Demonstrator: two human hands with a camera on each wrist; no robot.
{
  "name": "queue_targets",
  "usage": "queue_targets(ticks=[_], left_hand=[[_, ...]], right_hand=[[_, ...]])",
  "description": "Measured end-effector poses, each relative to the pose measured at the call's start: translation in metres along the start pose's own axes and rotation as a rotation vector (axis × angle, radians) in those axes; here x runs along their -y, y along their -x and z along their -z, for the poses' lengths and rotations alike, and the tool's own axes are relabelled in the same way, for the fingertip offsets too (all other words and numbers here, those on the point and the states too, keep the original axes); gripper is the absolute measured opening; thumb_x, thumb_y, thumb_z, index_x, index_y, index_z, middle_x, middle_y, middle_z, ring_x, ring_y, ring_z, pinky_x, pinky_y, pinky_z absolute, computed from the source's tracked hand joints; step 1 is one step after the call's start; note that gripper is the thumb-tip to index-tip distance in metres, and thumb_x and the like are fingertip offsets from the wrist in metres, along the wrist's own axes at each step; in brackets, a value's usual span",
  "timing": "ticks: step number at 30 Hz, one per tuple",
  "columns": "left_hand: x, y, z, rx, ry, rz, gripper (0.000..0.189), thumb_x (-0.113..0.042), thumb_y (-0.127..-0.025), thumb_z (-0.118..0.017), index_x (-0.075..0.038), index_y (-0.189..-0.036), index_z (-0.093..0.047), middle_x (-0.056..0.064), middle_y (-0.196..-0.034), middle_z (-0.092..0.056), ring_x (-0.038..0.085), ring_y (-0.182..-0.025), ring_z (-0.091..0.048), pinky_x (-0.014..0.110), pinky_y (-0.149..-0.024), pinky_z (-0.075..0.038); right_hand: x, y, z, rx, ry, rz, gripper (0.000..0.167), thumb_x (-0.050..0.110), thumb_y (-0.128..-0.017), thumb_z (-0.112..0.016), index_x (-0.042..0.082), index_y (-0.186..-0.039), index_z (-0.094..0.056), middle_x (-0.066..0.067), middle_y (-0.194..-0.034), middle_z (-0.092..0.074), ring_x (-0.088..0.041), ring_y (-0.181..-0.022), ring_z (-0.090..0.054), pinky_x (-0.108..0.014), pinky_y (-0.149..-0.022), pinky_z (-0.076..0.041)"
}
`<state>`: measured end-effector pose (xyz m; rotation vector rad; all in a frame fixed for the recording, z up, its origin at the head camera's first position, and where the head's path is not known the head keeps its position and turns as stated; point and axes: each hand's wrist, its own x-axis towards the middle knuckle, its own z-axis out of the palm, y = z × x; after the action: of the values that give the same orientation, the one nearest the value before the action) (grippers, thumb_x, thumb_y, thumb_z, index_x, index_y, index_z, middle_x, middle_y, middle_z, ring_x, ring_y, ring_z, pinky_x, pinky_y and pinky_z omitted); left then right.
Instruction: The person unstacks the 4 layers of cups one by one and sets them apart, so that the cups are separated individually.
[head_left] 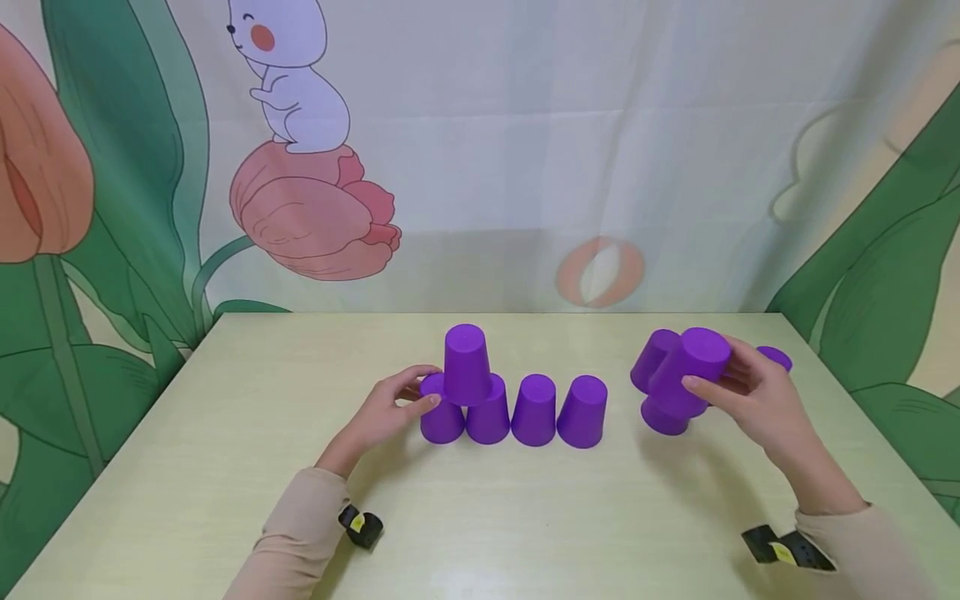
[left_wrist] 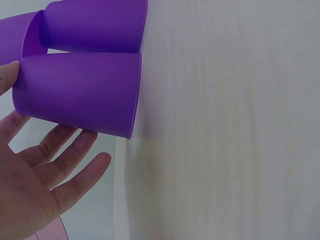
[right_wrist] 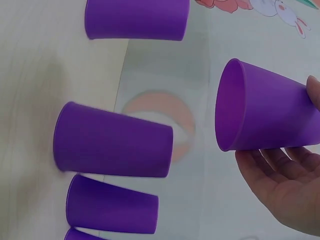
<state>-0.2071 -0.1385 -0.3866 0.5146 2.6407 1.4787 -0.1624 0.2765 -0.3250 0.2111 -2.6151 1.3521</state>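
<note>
In the head view, a row of purple cups stands upside down on the table, one cup (head_left: 466, 367) set over the two leftmost. My left hand (head_left: 390, 408) holds the leftmost lower cup (left_wrist: 77, 92), thumb near its top and fingers along its far side; the little finger stands clear. Raised above the table at the right, my right hand (head_left: 765, 408) grips another purple cup (right_wrist: 280, 110), mouth downward, with thumb and fingers on opposite sides. The two other lower cups, a third cup (head_left: 534, 410) and a fourth (head_left: 582, 412), stand to the right of the stack.
More purple cups stand behind the raised one: one at its left (head_left: 654, 360), one mostly hidden below it (head_left: 665, 419), and one behind the right hand (head_left: 774, 358). The pale wooden table (head_left: 480, 517) ends at a printed curtain (head_left: 487, 167).
</note>
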Motion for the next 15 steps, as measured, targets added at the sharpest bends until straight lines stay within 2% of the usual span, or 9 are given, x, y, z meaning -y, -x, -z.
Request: queue_targets(ticks=[3,5,8,12,15], left_hand=[[-0.018,0.006,0.003,0.004,-0.005,0.008,0.039,-0.012,-0.089,-0.056,0.0,-0.126,-0.049,0.018,-0.104,-0.059,0.034,-0.096,-0.054,0.047,-0.085,-0.042],[-0.02,0.007,0.004,0.003,-0.007,0.007,0.038,-0.012,-0.09,-0.056,0.0,-0.126,-0.049,0.017,-0.104,-0.059,0.034,-0.096,-0.054,0.047,-0.085,-0.042],[-0.008,0.002,0.001,0.003,-0.007,0.013,0.039,-0.013,-0.09,-0.057,-0.002,-0.126,-0.049,0.017,-0.104,-0.059,0.033,-0.097,-0.054,0.046,-0.084,-0.042],[0.013,-0.006,-0.003,0.0,-0.003,0.022,0.041,-0.018,-0.089,-0.058,-0.007,-0.128,-0.049,0.013,-0.105,-0.059,0.03,-0.097,-0.054,0.046,-0.085,-0.043],[0.02,-0.008,-0.003,-0.002,-0.004,0.021,0.041,-0.022,-0.089,-0.059,-0.011,-0.128,-0.05,0.011,-0.105,-0.059,0.027,-0.097,-0.054,0.045,-0.085,-0.043]], right_hand=[[-0.005,0.001,0.006,0.0,0.027,-0.009,0.061,0.023,-0.086,-0.064,0.001,-0.136,-0.037,-0.02,-0.119,-0.051,0.008,-0.089,-0.049,-0.009,-0.072,-0.043],[-0.008,0.002,0.01,-0.008,0.039,-0.01,0.061,0.022,-0.086,-0.064,0.0,-0.135,-0.037,-0.02,-0.119,-0.051,0.008,-0.089,-0.049,-0.008,-0.072,-0.042],[-0.012,0.004,0.016,-0.028,0.053,-0.023,0.062,0.024,-0.085,-0.065,0.0,-0.135,-0.037,-0.014,-0.116,-0.052,0.009,-0.088,-0.049,-0.007,-0.072,-0.042],[-0.019,0.007,0.023,-0.038,0.065,-0.039,0.063,0.026,-0.085,-0.065,0.001,-0.135,-0.037,0.002,-0.111,-0.051,0.01,-0.087,-0.049,-0.008,-0.07,-0.043],[-0.024,0.008,0.029,-0.042,0.065,-0.039,0.063,0.025,-0.084,-0.065,0.0,-0.134,-0.037,0.011,-0.107,-0.05,0.011,-0.087,-0.049,-0.008,-0.069,-0.043]])
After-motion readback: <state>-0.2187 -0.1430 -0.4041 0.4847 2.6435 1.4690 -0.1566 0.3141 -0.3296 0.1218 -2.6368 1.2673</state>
